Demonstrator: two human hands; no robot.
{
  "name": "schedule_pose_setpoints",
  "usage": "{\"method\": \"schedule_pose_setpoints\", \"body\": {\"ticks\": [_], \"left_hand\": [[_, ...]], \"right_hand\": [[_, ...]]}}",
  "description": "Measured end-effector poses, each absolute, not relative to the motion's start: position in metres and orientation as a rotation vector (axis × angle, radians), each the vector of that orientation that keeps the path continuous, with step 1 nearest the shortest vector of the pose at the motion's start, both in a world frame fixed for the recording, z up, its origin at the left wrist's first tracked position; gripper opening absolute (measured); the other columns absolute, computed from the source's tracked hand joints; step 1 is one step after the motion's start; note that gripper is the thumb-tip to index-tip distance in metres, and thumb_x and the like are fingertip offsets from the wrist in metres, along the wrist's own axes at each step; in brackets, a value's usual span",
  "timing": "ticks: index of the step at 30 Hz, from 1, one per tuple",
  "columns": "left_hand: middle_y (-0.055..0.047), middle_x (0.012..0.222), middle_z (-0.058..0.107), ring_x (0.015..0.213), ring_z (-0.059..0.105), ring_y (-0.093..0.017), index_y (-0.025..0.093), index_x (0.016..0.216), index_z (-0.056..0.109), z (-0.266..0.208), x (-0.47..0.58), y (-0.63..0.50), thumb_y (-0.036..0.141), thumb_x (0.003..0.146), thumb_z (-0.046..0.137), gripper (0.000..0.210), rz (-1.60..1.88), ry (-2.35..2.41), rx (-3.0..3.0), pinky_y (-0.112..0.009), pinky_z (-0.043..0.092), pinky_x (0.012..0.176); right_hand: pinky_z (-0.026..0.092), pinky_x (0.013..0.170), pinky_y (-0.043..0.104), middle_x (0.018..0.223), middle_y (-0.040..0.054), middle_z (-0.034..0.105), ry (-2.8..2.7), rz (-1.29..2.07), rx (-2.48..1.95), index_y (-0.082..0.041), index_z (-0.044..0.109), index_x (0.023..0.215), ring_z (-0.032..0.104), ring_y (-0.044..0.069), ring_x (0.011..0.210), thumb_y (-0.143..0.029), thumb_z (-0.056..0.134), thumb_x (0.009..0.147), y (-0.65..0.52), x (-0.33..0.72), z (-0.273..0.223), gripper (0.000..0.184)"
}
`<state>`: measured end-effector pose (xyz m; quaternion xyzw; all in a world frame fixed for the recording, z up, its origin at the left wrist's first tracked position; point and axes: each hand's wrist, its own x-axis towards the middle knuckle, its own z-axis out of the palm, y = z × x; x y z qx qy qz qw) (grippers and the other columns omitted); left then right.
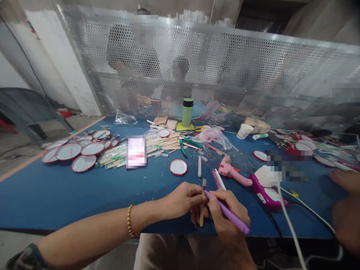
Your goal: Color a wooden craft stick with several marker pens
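Note:
My left hand (180, 200), with a gold bead bracelet at the wrist, pinches a flat wooden craft stick (201, 217) held nearly upright over the front of the table. The stick's upper end looks purplish. In my right hand (230, 225) is a purple marker pen (237, 221), gripped like a pencil, its tip at the stick's upper part. Whether the tip touches the wood I cannot tell. Just beyond my hands lie a white pen (220, 179) and a pink pen (216, 178). A round white disc with a red rim (178, 167) lies farther forward.
On the blue table (157, 183) are a pink glue gun (234, 174), a magenta box (267, 193) with cables, green-handled pliers (183, 148), a phone (136, 152), many sticks (165, 144), red-rimmed discs (69, 151), a paper cup (244, 131) and a green bottle (187, 113). Another person's arm (344, 183) is at right.

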<state>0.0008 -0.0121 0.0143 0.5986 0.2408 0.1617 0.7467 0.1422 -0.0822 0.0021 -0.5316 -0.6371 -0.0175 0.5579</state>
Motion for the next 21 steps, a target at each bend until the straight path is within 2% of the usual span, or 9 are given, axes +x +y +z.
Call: {"method": "schedule_pose_setpoints", "body": {"ticks": [8, 21], "left_hand": [[0.000, 0.058, 0.062, 0.039, 0.050, -0.008, 0.015, 0.075, 0.056, 0.0129, 0.0014, -0.0122, 0.080, 0.071, 0.060, 0.065, 0.355, 0.518, 1.312, -0.021, 0.040, 0.043], [0.000, 0.060, 0.062, 0.039, 0.049, -0.008, 0.016, 0.074, 0.054, 0.0143, 0.0017, -0.0121, 0.081, 0.069, 0.061, 0.066, 0.355, 0.512, 1.315, -0.022, 0.041, 0.043]], "right_hand": [[0.051, 0.050, 0.020, 0.062, -0.0009, 0.068, -1.533, -0.079, -1.225, -0.019, 0.065, 0.079, 0.065, 0.011, 0.050, -0.020, 0.058, 0.092, -0.0803, 0.1423, 0.0026, 0.015], [0.051, 0.051, 0.019, 0.063, -0.0013, 0.069, -1.520, -0.086, -1.198, -0.019, 0.065, 0.079, 0.065, 0.011, 0.051, -0.018, 0.058, 0.092, -0.0801, 0.1422, 0.0004, 0.015]]}}
